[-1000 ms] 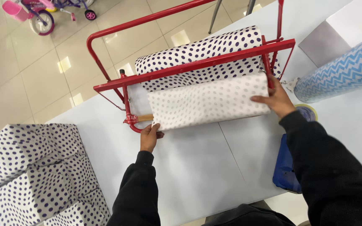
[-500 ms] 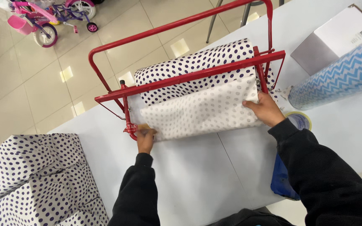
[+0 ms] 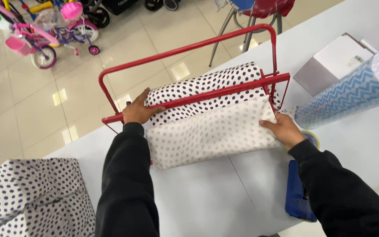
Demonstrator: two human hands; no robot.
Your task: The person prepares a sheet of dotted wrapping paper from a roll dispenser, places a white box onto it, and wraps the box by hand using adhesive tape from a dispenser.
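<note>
left hand [image 3: 137, 112] gripping red dispenser frame [image 3: 189, 48] beside dotted paper roll [image 3: 207, 87], right hand [image 3: 283, 130] pinching pulled-out sheet [image 3: 207, 136]

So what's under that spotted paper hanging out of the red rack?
The white table shows below the sheet; the right hand grips its corner. Whatever lies beneath is covered.

Two hands [image 3: 139, 112] [image 3: 284, 130] show, plus two paper rolls (one dotted [image 3: 207, 90], one blue zigzag [image 3: 347, 96]), one red rack [image 3: 189, 48], one white box [image 3: 334, 61].

White table [image 3: 207, 202], red paper rack [image 3: 189, 50], blue roll [image 3: 343, 94]
</note>
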